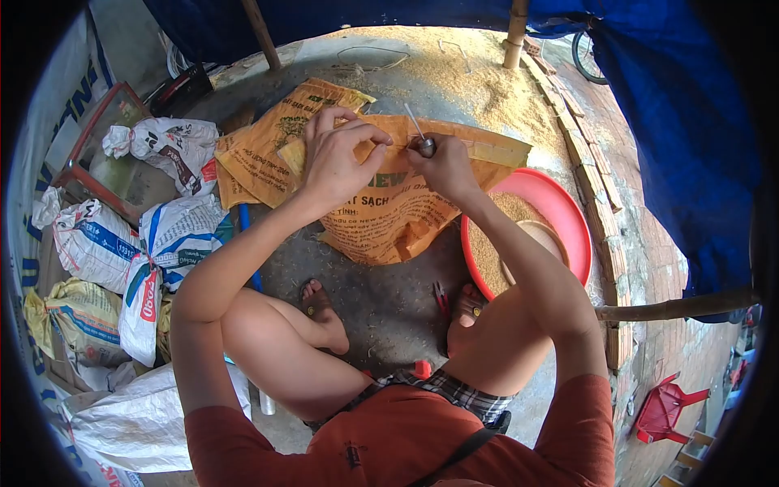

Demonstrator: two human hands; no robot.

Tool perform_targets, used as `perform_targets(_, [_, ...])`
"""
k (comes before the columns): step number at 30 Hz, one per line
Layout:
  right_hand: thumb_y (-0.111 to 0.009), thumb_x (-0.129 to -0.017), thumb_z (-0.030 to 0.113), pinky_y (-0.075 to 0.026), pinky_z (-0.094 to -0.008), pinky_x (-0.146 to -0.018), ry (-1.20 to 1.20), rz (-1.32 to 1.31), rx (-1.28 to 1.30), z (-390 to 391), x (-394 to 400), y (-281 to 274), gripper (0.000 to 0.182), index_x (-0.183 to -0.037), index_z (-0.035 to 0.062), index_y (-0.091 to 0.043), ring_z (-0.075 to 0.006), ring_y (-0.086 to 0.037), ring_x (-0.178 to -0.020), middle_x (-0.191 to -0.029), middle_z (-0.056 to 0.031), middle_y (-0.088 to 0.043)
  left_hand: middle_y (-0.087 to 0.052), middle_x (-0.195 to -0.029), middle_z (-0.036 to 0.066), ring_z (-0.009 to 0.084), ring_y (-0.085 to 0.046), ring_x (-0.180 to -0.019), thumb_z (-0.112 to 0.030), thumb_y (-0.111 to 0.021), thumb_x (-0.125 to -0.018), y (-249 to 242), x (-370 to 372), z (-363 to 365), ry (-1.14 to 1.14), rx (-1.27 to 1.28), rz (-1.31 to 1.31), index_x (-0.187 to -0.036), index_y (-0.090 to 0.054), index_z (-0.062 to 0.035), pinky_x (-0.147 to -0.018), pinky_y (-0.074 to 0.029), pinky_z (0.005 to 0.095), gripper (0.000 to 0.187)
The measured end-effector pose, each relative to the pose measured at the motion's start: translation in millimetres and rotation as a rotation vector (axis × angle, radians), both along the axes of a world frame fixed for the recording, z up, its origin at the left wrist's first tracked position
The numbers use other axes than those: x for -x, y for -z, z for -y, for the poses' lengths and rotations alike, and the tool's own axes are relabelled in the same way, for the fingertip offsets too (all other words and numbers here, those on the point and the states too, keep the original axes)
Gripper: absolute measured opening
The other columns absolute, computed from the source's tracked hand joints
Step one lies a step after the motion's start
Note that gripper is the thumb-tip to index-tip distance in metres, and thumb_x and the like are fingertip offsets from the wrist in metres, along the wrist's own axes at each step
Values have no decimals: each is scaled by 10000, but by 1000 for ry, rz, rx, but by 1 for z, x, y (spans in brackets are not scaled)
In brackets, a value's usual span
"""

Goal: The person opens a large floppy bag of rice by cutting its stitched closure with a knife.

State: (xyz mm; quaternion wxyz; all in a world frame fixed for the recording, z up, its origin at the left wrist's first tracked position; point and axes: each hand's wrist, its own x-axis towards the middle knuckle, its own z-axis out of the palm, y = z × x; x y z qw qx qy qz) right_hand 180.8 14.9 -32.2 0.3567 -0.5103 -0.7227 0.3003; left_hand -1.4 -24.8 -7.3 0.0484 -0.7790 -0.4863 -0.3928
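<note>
Orange sack (pixel 389 219), held up over concrete floor (pixel 389 308), reads "NEW", "SACH". Left hand (pixel 337 158) pinches its top edge; right hand (pixel 445 166) grips metal tool (pixel 420 138). Red basin (pixel 560 215) w/ grain nearby.

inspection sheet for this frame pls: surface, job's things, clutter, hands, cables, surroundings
surface: concrete floor, husk-strewn; grain pile at the far side.
job's things: orange sack held up at its top edge; metal tool at that edge.
clutter: red basin of grain by the right foot; red pliers on the floor; filled sacks on the left.
hands: left hand pinches the sack edge; right hand grips the metal tool.
cables: nothing seen.
surroundings: blue tarp, bamboo pole, brick edging, red chair.
</note>
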Motion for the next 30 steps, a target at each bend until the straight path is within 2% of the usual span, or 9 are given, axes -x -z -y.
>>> perform_targets(1, [-635,-772,159,-483,-354,-525,-4,3,-1,3,1,-8,180,-872,9,-639,-248,-608,-549,-615,-120,-609,-659,-872,22,212,-451,-1031,-190,-653,-756,1,0,-1,1,4,8,-813,-697,-129,-982,-231,402,94])
perform_targets(3, [-641,-803,185,-408,-277,-384,10,-222,378,8,3,-21,203,-888,2,-634,-144,-540,-430,-560,-70,-572,-659,-867,16,212,-449,-1032,-188,-646,-756,1,-1,0,5,10,18,-807,-697,-137,-994,-218,412,88])
perform_targets(6, [-629,-834,208,-333,-232,-316,-51,-444,477,6,6,-18,205,-885,9,-619,-90,-492,-374,-531,-32,-542,-662,-869,6,214,-446,-1037,-186,-633,-760,-3,-3,1,22,37,-24,-795,-697,-146,-1006,-203,429,84])
perform_targets(7, [-629,-834,208,-333,-232,-316,-53,-446,478,4,8,-15,205,-885,9,-619,-90,-492,-374,-531,-32,-542,-653,-888,1,215,-436,-1051,-162,-640,-753,-4,-4,1,9,31,-47,-819,-699,-147,-998,-220,414,90])
perform_targets(9, [-619,-840,181,-361,-239,-331,-100,-700,583,3,11,-12,170,-893,20,-606,-100,-486,-381,-520,-18,-513,-645,-906,-4,216,-426,-1065,-138,-647,-745,-4,-5,2,-5,27,-70,-843,-701,-148,-989,-237,399,112])
perform_targets(12, [-608,-845,157,-375,-241,-344,-96,-806,711,4,9,-17,130,-890,35,-605,-100,-474,-387,-517,-3,-480,-645,-899,-3,216,-426,-1061,-147,-651,-752,-3,-4,1,-11,-11,-63,-848,-703,-150,-993,-227,405,109])
perform_targets(14, [-600,-849,153,-384,-244,-354,-103,-813,745,5,8,-18,130,-906,37,-606,-99,-467,-393,-520,-1,-470,-674,-864,-8,228,-439,-1066,-198,-619,-798,0,-4,0,13,-5,-39,-849,-692,-151,-1069,-113,488,101])
perform_targets(20, [-550,-876,149,-383,-248,-377,-120,-903,874,1,6,-15,150,-961,36,-602,-92,-427,-406,-523,13,-433,-668,-768,-18,228,-437,-1076,-206,-644,-790,-4,-7,0,4,50,-50,-875,-681,-147,-1060,-119,489,109])
perform_targets(30, [-540,-878,140,-372,-246,-371,-184,-913,922,0,6,-11,156,-977,39,-605,-90,-423,-408,-522,15,-430,-649,-765,-7,236,-455,-1055,-191,-660,-764,-1,-5,-2,3,-43,-69,-819,-645,-129,-1048,-145,477,83])
